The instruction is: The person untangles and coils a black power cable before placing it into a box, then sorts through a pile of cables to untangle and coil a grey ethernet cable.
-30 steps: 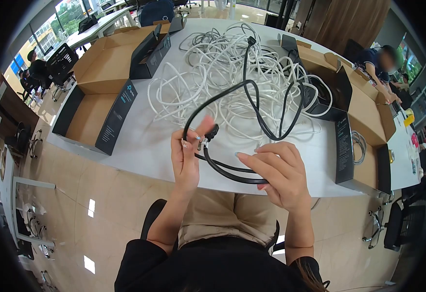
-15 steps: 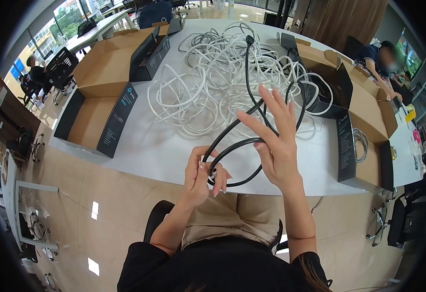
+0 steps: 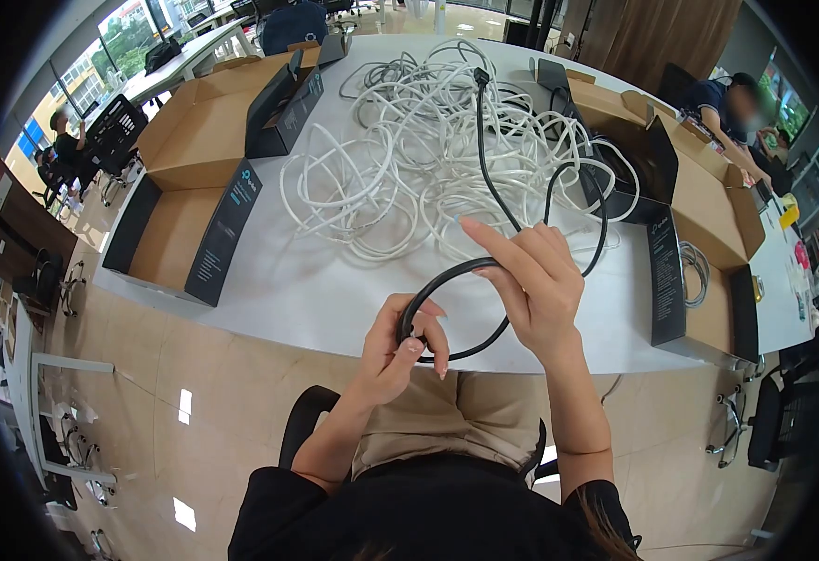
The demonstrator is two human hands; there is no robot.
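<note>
Person far off: sits way out to the left of the left hand, near a black chair [image 3: 115, 131].
Left box: an open box [image 3: 180, 224] with brown insides and dark sides, well to the left of the left hand.
Dark box: a smaller one [image 3: 283, 117] just behind the open box, farther out than the left hand.
Table: the white table [image 3: 279, 299] is under the boxes and cords, past both hands.
Left hand: the left hand [image 3: 395, 351] is curled shut and grips the black cord [image 3: 449, 273].
Black cord: bends in a loop between the two hands, then goes past the right hand onto the white cords.
White cords: a big messy heap of white cords [image 3: 381, 168] on the table, beyond both hands.
Plug: a black plug [image 3: 481, 77] on the heap, far past the hands.
Right hand: the right hand [image 3: 542, 285] pinches the black cord with its thumb and fingers, and one finger sticks out.
Right box: another open one [image 3: 716, 323], to the right of the right hand, with a gray coil [image 3: 695, 276] inside.
Other person: a person [image 3: 729, 117] leans over, far to the right of the right hand.
</note>
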